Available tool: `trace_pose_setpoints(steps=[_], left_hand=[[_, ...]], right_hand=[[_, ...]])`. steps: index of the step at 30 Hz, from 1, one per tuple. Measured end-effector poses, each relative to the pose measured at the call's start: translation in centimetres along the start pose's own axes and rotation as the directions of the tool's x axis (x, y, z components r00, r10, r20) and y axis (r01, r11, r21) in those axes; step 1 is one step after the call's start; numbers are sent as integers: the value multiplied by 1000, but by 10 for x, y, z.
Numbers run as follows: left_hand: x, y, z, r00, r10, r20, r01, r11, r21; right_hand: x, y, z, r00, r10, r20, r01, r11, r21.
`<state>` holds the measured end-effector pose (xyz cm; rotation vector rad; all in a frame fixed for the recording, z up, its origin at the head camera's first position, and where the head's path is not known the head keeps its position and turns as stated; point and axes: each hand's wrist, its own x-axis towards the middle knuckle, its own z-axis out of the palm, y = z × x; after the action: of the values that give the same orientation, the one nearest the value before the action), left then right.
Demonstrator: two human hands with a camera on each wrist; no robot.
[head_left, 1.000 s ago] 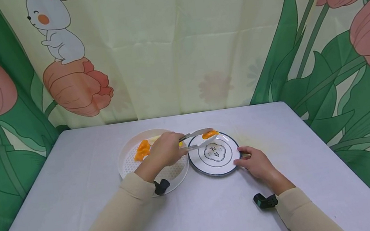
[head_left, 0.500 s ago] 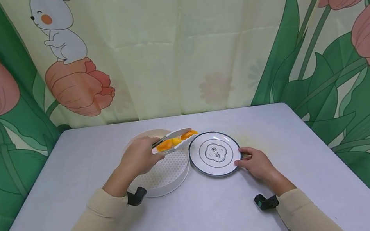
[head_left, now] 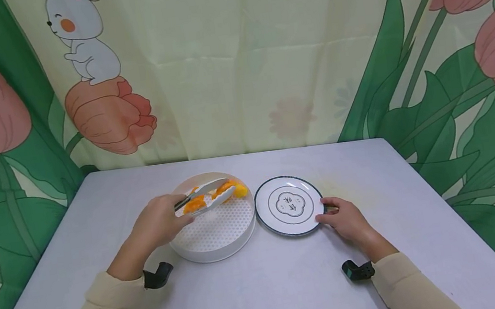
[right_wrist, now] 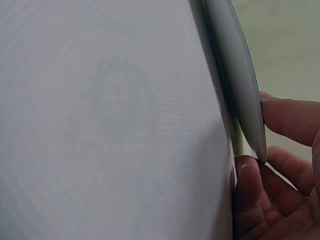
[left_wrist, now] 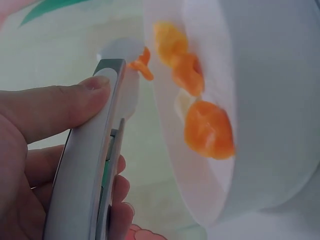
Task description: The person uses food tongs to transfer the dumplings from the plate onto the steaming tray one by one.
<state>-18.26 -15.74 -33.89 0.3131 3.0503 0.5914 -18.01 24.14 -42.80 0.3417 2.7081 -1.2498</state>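
Observation:
My left hand (head_left: 157, 222) grips silver tongs (left_wrist: 85, 165), thumb along one arm and fingers round the other. The tongs reach over a round white steamer basket (head_left: 214, 253) with a perforated floor. At their white tips shows a small orange piece (left_wrist: 145, 65). Inside the basket lie a large orange lump (left_wrist: 207, 131), a smaller orange one (left_wrist: 188, 74) and a yellow-orange one (left_wrist: 170, 42), all soft-looking and wrinkled. To the right, my right hand (head_left: 344, 217) pinches the rim of a white plate (head_left: 286, 225) with a dark blue edge; thumb and fingers lie on opposite faces.
Basket and plate sit side by side on a white-covered table (head_left: 267, 294). Behind the table's far edge hangs a cream curtain (head_left: 239, 97) printed with tulips and a white rabbit.
My left hand has drawn the tongs, with the orange piece at their tips, leftward from above the plate to over the steamer basket. My right hand has stayed on the plate's rim.

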Motion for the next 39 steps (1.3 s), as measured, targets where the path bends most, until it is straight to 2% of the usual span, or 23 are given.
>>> trace_pose_setpoints(steps=[4,11,20,31,39], left_hand=[[-4,-8,1,999,-45,20,45,999,0],[-9,-15,1,998,-55,16,54,998,17],[-11,-21,1,994,-102,35,101,994,32],[-9,-23,9,992,-116,52,115,993,22],[-12,-19,6,995,-97,17,97,995,13]], right_hand=[[0,1,0,1000,-3,3,3,1000,5],[1,2,0,1000,-6,4,6,1000,-1],[1,2,0,1000,-14,3,14,1000,-6],[1,3,0,1000,-15,7,15,1000,-2],[0,2,0,1000,-11,7,11,1000,2]])
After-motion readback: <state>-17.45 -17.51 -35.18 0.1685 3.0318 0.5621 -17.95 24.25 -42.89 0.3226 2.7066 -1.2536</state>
